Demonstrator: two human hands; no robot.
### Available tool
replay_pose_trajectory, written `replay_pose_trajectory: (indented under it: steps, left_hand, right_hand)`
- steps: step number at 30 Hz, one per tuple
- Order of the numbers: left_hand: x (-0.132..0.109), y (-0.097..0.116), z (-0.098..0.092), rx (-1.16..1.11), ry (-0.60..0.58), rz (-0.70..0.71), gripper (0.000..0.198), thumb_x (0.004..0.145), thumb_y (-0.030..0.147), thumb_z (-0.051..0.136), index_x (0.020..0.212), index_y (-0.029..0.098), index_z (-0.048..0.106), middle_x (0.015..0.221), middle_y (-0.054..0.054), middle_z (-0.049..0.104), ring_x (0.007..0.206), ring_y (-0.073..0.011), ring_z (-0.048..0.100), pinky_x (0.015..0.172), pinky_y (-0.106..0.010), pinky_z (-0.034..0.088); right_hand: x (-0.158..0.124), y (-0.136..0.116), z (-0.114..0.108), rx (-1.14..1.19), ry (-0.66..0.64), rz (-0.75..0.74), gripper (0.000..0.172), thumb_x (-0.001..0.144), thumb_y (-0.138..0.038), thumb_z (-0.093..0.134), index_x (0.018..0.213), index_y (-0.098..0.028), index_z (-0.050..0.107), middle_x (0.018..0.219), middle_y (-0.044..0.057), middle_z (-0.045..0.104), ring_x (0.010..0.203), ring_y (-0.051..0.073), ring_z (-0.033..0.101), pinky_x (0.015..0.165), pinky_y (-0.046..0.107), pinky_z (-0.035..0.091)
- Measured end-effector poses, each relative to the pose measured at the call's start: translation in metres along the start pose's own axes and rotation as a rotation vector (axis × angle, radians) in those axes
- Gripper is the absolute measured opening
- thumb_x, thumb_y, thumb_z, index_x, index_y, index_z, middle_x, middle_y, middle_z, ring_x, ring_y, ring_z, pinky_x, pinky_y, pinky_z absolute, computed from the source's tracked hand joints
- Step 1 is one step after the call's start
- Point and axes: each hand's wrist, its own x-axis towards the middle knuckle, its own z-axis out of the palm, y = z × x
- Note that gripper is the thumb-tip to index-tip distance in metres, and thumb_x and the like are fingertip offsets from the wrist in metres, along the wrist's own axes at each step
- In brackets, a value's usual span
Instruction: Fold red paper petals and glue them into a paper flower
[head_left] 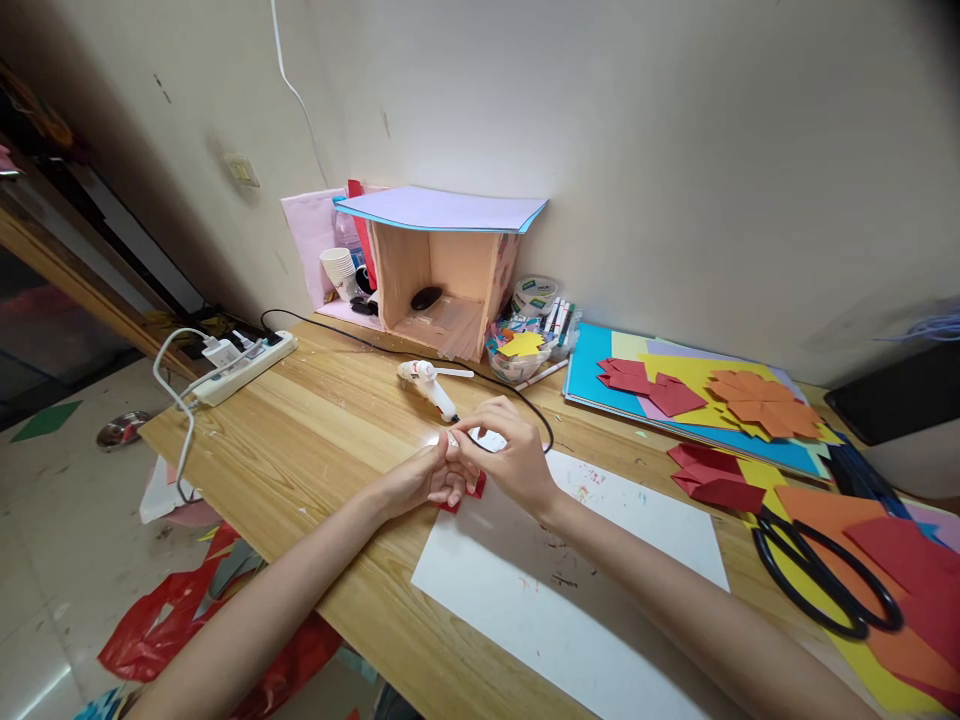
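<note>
With our hands as the clock's centre, we start at ten o'clock, where a white power strip (246,368) sits along the table's (255,440) left edge, probably kept there so its plugs and leads stay out of the working space. A black cord (337,328) runs across the table in front of the cardboard box (465,262) at twelve o'clock; the box stands back near the wall, which we judge leaves the front free. At eleven o'clock, near our fingers, a white glue gun (433,392) lies with its nozzle towards us, seemingly for a short reach.

Our left hand (441,474) is turned palm up, fingers curled; a red paper piece (480,486) shows beneath it, mostly hidden, by the corner of the white sheet (637,600). Our right hand (517,452) comes in from the other side, thumb and forefinger narrowed to meet the left's fingertips, a pose suited to fine work; whether something small is pinched there, we cannot tell.

At one o'clock a clear tub (513,366) gathers paper scraps. The white sheet spreads towards four o'clock, perhaps guarding the wood. Between two and three, coloured paper (589,365) is stacked flat beneath folded shapes (765,402); beyond, past three, black-handled scissors (821,575) rest on loose paper.
</note>
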Motion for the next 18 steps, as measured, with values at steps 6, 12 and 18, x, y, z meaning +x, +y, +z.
replay_pose_trajectory:
  steps: [6,12,18]
  left_hand:
    - [-0.0013,0.0018,0.0018,-0.005,-0.022,0.019,0.060,0.076,0.065,0.029,0.079,0.011,0.053,0.071,-0.008,0.058,0.046,-0.0068,0.047,0.037,-0.019,0.012]
    - [-0.0018,0.0018,0.0010,0.002,-0.016,0.021,0.058,0.076,0.065,0.030,0.082,0.012,0.052,0.070,-0.007,0.058,0.045,-0.0066,0.047,0.038,-0.019,0.012]
    - [-0.0016,0.0003,0.0012,-0.009,-0.018,0.015,0.055,0.078,0.063,0.029,0.082,0.012,0.050,0.071,-0.007,0.058,0.044,-0.0059,0.047,0.037,-0.018,0.012]
  right_hand:
    - [-0.0014,-0.0005,0.0019,0.036,-0.002,-0.055,0.012,0.076,-0.021,0.058,0.081,-0.022,0.068,0.073,0.002,0.065,0.076,0.017,0.052,0.071,0.032,0.043]
    - [-0.0021,-0.0001,0.0020,0.026,0.013,-0.091,0.012,0.075,-0.019,0.058,0.081,-0.022,0.068,0.072,0.002,0.065,0.074,0.016,0.053,0.069,0.031,0.044]
    - [-0.0028,-0.0023,0.0037,-0.045,0.033,-0.103,0.009,0.075,-0.018,0.057,0.073,-0.021,0.066,0.066,0.002,0.062,0.072,0.017,0.051,0.068,0.031,0.043]
